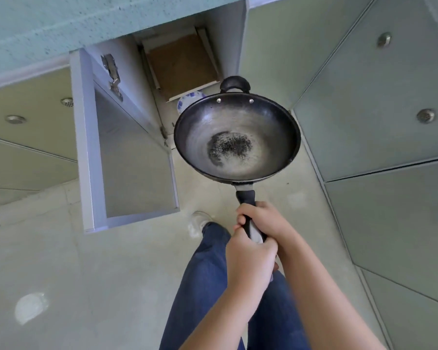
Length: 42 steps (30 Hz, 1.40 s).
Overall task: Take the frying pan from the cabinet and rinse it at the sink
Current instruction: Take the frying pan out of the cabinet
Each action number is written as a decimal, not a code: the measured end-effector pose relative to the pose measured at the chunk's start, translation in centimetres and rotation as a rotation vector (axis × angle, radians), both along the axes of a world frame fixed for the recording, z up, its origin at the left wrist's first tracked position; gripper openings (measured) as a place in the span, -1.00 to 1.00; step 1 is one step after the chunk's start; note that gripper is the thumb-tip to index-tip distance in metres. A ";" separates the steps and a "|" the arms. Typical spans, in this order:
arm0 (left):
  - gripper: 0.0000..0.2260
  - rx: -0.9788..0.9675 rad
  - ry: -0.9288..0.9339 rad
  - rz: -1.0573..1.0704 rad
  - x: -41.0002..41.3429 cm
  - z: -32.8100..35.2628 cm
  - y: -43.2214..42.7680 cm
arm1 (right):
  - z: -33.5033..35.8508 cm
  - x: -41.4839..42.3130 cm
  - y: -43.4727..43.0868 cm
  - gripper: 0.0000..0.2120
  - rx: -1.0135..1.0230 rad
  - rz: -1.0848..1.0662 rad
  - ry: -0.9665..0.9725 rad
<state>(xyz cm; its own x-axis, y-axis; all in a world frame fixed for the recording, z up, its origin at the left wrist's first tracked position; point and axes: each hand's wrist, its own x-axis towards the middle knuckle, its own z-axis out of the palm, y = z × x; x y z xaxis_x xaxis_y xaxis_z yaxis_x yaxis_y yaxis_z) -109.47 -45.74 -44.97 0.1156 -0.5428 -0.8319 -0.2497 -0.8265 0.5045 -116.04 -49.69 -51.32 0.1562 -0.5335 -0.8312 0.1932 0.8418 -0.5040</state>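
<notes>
A dark round frying pan (237, 136) hangs in the air in front of the open cabinet (182, 64), its bowl facing up with a patch of black specks in the middle. It has a small loop handle at the far side and a long black handle (245, 198) toward me. Both hands grip that long handle: my right hand (263, 219) is higher up it, my left hand (249, 261) is wrapped around its end. The sink is not in view.
The cabinet door (127, 152) stands swung open to the left of the pan. Inside the cabinet lie a brown board and a blue-and-white dish (187, 101). A green speckled countertop edge (61, 29) runs above. Closed cabinet fronts with round knobs (425, 115) line the right side. My legs stand on a pale floor.
</notes>
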 end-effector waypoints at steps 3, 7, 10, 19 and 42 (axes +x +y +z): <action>-0.89 -0.025 0.001 -0.061 -1.0 1.5 1.9 | 1.9 -1.2 2.1 -0.56 -0.001 -0.050 -0.001; -0.90 -0.046 -0.007 -0.149 -2.3 3.1 3.5 | 4.3 -2.8 4.0 -0.57 0.010 -0.192 -0.002; -0.92 -0.069 -0.004 -0.226 -3.4 4.6 4.3 | 6.7 -4.0 5.1 -0.66 -0.019 -0.259 0.033; -0.90 -0.222 0.016 -0.369 -6.9 11.6 4.9 | 14.1 -8.1 6.3 -0.71 -0.148 -0.400 0.055; -0.87 -0.528 0.207 -0.707 -14.8 22.5 0.4 | 26.4 -17.0 4.0 -0.49 -0.459 -0.699 0.185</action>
